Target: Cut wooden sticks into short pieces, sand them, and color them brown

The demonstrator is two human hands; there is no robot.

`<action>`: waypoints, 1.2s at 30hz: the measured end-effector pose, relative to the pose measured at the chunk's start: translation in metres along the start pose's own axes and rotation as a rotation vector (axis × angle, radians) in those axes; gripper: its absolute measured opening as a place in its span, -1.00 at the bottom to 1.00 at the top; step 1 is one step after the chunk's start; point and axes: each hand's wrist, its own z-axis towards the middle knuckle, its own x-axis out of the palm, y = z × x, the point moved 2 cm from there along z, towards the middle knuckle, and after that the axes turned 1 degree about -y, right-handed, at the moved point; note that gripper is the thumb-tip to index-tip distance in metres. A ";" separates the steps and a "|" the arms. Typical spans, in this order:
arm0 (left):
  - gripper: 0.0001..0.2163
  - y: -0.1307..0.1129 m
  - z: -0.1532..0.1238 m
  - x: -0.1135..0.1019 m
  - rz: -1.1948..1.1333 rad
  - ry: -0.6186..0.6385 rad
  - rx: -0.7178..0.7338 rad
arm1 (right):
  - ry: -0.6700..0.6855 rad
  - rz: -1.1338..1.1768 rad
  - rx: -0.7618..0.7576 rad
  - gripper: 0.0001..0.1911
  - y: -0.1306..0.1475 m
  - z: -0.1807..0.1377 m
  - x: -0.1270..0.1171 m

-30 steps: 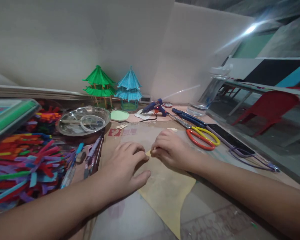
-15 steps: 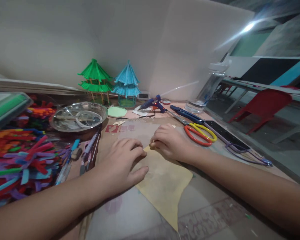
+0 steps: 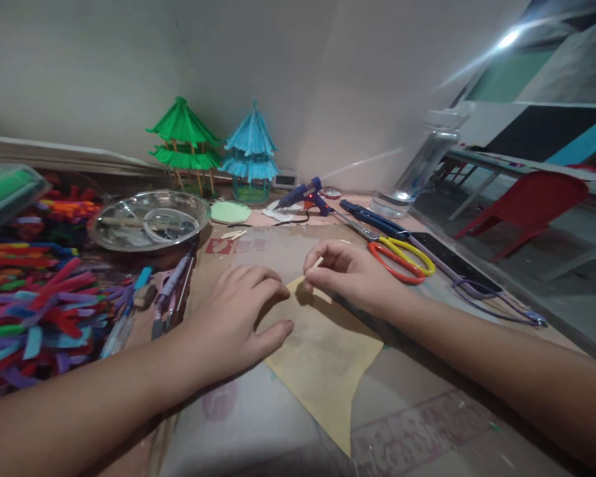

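Observation:
A sheet of yellow paper with curved sides lies on the work surface, one pointed corner toward me. My left hand rests over its left edge, fingers spread and thumb apart, holding nothing. Above the sheet's far corner, my right hand pinches a short pale wooden stick between thumb and fingers. Similar short sticks lie farther back, beyond my left hand. Scissors with red and yellow handles lie just past my right hand.
Green and blue model pavilions stand at the back beside a glue gun. On the left are a metal dish, pens and many coloured pipe cleaners. A clear bottle and a utility knife are at right.
My right hand has lifted slightly and turned, so the small stick in its pinch now shows. My left hand stays nearly in place. The view has shifted a little.

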 end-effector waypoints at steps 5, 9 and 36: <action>-0.86 -0.002 0.002 -0.008 -0.098 -0.118 0.037 | 0.059 0.402 0.143 -0.69 -0.004 -0.004 0.008; -0.86 -0.002 0.002 -0.011 -0.081 -0.221 0.063 | 0.080 0.493 0.161 -0.69 -0.005 -0.006 0.011; -0.82 -0.005 0.005 -0.012 -0.074 -0.205 0.136 | 0.085 0.497 0.187 -0.83 -0.002 -0.004 0.018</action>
